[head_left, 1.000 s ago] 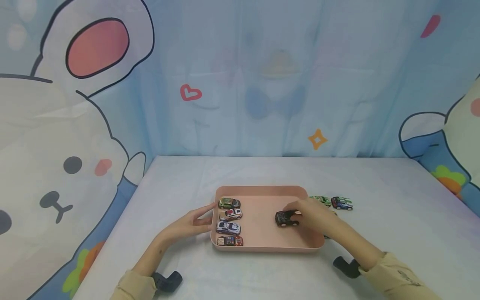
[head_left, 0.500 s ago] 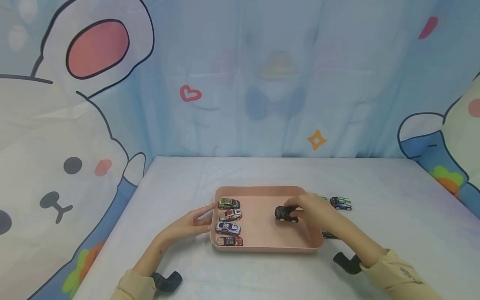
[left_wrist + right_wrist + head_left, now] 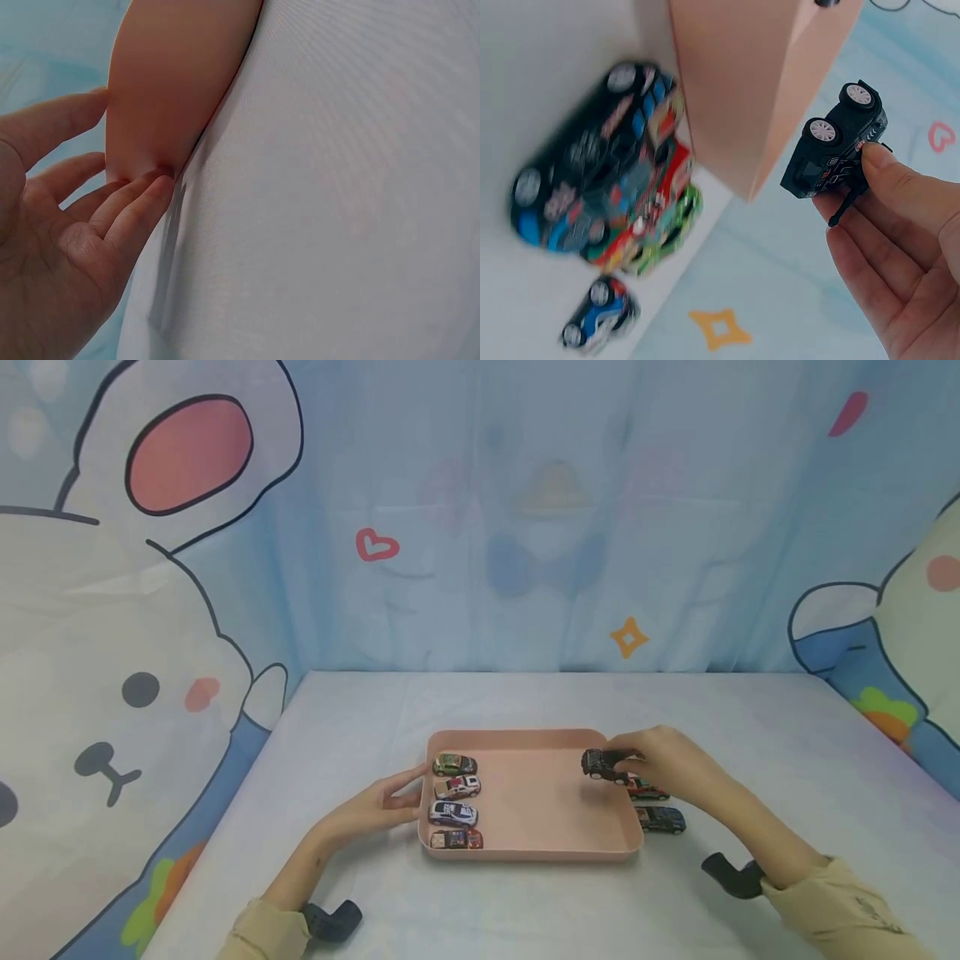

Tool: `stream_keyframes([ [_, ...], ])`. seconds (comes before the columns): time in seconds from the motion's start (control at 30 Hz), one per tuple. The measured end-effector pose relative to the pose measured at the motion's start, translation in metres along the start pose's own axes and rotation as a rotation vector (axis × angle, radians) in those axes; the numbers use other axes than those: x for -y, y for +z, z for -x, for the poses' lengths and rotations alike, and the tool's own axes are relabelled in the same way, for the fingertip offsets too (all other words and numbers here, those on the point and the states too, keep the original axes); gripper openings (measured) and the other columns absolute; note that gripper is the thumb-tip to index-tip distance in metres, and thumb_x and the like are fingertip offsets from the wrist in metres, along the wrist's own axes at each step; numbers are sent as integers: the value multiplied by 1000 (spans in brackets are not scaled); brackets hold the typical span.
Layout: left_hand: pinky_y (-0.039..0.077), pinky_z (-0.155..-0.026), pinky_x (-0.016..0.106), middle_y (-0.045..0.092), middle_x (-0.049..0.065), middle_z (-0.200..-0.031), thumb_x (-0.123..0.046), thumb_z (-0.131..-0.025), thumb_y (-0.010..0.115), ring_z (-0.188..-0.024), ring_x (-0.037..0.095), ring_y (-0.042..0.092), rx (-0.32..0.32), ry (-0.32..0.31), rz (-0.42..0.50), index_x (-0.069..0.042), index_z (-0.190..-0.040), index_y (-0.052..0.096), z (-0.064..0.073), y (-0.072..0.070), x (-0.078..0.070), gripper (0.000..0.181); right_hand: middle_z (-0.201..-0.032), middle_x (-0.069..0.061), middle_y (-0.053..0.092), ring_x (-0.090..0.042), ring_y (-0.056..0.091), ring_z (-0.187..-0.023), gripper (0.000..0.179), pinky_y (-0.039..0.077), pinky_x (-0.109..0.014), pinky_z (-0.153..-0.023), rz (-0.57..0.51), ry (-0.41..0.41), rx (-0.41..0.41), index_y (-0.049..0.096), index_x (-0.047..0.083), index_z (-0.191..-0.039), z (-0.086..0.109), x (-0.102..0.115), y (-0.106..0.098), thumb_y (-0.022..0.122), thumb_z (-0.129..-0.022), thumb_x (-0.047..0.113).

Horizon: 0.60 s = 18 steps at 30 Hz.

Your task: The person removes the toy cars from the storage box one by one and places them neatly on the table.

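My right hand (image 3: 675,766) pinches a black toy jeep (image 3: 601,765) between thumb and fingers, over the right end of the pink tray (image 3: 525,855). The right wrist view shows the jeep (image 3: 838,142) tilted, with its white wheels exposed and the thumb on its side. Extended fingers of my left hand (image 3: 375,806) touch the tray's left wall. In the left wrist view these fingertips lie against the wall (image 3: 165,82) near its bottom edge. Four sides of the tray enclose a column of several toy cars at the left, among them a white-and-blue car (image 3: 453,813).
Beside the tray's right wall, a dark toy car (image 3: 662,819) and a red toy car (image 3: 647,789) rest on the white table (image 3: 360,710). A green toy car (image 3: 671,232) and a smaller blue-and-white car (image 3: 600,313) show in the right wrist view. A printed curtain (image 3: 465,635) hangs behind.
My right hand has lifted the black jeep and carried it right, from inside the tray to its right edge. My left hand stays at the left wall.
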<state>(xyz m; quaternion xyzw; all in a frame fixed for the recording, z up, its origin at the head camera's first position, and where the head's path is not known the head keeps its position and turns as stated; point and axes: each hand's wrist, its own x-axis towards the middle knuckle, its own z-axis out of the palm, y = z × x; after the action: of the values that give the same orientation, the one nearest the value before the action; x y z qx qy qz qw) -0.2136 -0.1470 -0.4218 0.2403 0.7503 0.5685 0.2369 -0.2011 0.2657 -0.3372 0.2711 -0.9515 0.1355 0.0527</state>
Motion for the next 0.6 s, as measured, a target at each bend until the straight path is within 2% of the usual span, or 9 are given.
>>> stream_keyframes([
  [0.13, 24, -106, 47, 10, 15, -153, -13, -93, 58, -133, 34, 28, 5, 7, -4, -8, -149, 21, 0, 0, 0, 67, -91, -10, 68, -21, 65, -73, 25, 54, -34, -60, 7, 42, -25, 69, 0, -102, 9, -10, -9, 73, -78, 2],
  [0.27, 24, -106, 47, 10, 16, -153, -13, -94, 58, -133, 34, 28, 4, 10, -9, -8, -149, 21, -1, 0, -1, 67, -95, -15, 67, -30, 65, -82, 25, 55, -41, -66, 42, 98, -27, 68, -3, -103, 20, -23, -16, 72, -79, 4],
  [0.43, 24, -106, 48, 10, 16, -154, -14, -93, 59, -133, 34, 28, -8, 3, -11, -8, -149, 22, 0, 1, -1, 67, -95, -19, 67, -35, 64, -86, 26, 54, -47, -71, 87, 150, -5, 67, -6, -103, 35, -45, -17, 72, -79, 3],
  [0.6, 25, -106, 48, 10, 16, -153, -13, -94, 59, -133, 35, 28, -7, 1, 2, -8, -149, 22, 1, 1, -1, 67, -90, -18, 67, -35, 64, -83, 23, 53, -48, -70, 100, 170, -1, 67, -7, -98, 50, -67, -14, 73, -77, 0],
])
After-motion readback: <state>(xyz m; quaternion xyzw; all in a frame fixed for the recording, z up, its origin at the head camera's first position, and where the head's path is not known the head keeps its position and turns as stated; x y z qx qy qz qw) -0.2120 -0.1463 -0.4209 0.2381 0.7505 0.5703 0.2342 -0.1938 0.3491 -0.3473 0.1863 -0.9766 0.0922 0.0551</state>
